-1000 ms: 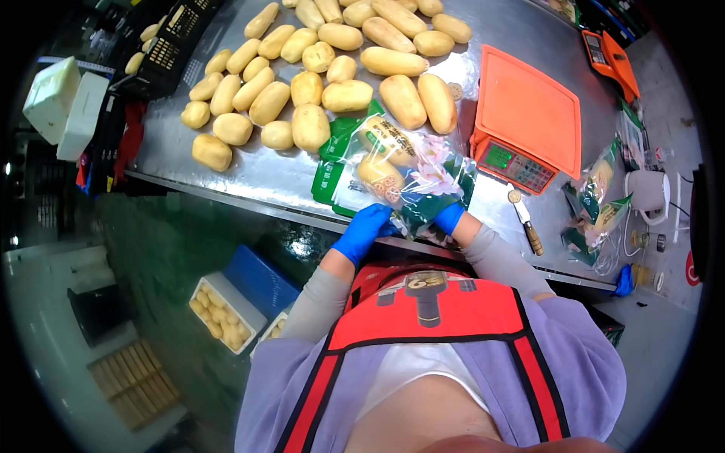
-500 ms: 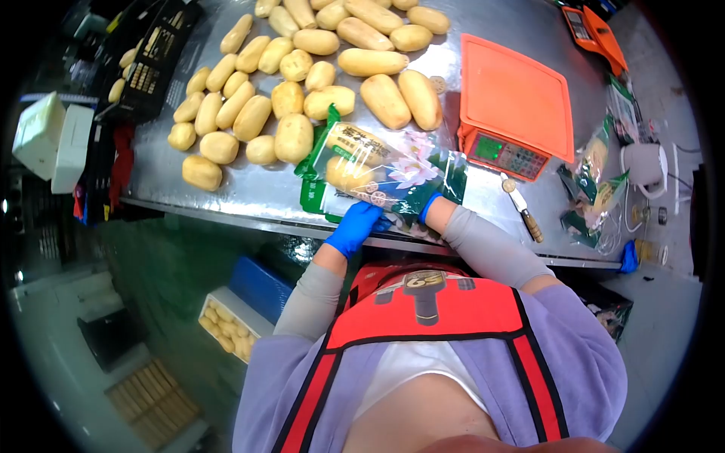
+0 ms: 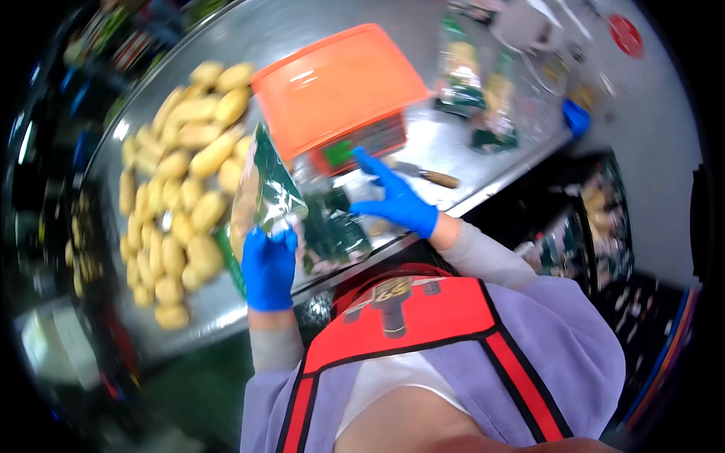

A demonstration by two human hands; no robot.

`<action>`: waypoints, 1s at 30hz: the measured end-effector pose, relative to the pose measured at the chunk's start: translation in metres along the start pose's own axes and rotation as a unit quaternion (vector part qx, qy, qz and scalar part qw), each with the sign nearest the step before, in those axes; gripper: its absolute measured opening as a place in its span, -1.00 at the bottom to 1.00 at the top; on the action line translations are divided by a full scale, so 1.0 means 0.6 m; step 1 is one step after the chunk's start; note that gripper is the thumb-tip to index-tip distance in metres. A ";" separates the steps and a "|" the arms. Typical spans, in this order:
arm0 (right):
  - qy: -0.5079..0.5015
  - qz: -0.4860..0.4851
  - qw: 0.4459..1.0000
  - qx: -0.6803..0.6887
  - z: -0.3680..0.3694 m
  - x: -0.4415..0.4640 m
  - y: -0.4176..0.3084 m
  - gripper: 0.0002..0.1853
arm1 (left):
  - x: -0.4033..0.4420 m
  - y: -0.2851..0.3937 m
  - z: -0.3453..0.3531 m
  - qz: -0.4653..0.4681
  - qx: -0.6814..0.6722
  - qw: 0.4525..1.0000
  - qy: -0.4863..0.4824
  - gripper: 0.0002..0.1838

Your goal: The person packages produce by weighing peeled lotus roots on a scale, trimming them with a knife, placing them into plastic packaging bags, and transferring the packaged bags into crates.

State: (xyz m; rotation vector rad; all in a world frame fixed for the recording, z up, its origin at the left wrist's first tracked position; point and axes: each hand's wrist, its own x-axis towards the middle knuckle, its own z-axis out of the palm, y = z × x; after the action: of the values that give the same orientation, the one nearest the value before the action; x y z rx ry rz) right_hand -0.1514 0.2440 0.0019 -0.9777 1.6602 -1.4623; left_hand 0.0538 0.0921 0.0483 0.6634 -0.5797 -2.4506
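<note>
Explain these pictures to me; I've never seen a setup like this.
No robot here: a person works by hand. Every picture comes from one camera worn on that person's head, looking forward and down, so the red apron is the wearer's own. On the metal table lie yellow, oblong vegetables, an orange-topped scale, a knife and filled bags. The blue-gloved left hand grips a clear-and-green plastic bag; the right hand, also gloved, is open near flat green packaging, holding nothing that I can see.

Held bag [image 3: 266, 177] partly hidden behind left fingers [image 3: 258, 243]; scale readout [image 3: 340, 153] blurred, figures unreadable.
</note>
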 end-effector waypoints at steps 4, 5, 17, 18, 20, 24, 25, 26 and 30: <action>0.079 -0.088 0.993 0.016 -0.037 -0.060 0.016 0.14 | 0.012 -0.092 0.087 0.000 0.506 0.849 -0.150 -0.84; 0.133 -0.076 0.986 0.065 -0.042 -0.077 0.010 0.17 | 0.019 -0.112 0.107 -0.029 0.565 0.801 -0.197 -0.87; 0.413 -0.045 0.903 -0.113 -0.185 -0.388 -0.028 -0.59 | 0.037 -0.335 0.295 -0.517 0.363 0.573 -0.521 -0.77; 0.401 -0.088 0.886 -0.216 -0.188 -0.413 -0.029 -0.64 | 0.032 -0.351 0.296 -0.520 0.384 0.549 -0.531 -0.77; 0.481 -0.166 0.852 -0.126 -0.170 -0.454 -0.012 -0.62 | 0.026 -0.378 0.289 -0.561 0.348 0.565 -0.496 -0.76; 0.775 0.089 0.623 -0.053 -0.162 -0.585 0.030 -0.62 | 0.047 -0.388 0.292 -0.443 0.327 0.615 -0.565 -0.80; 0.821 0.047 0.563 -0.076 -0.173 -0.615 0.014 -0.67 | 0.059 -0.380 0.293 -0.422 0.363 0.631 -0.540 -0.80; 0.861 0.006 0.500 -0.098 -0.181 -0.647 -0.010 -0.71 | 0.074 -0.370 0.292 -0.402 0.397 0.645 -0.515 -0.79; 0.937 0.044 0.304 -0.166 -0.197 -0.839 -0.011 -0.64 | 0.139 -0.337 0.225 -0.312 0.400 0.763 -0.402 -0.80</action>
State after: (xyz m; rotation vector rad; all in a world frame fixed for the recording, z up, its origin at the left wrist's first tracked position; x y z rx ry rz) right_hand -0.0217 0.7434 0.0349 1.9374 3.2069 -2.0341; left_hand -0.1595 0.2330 0.0215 -0.0167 -2.1218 -3.0041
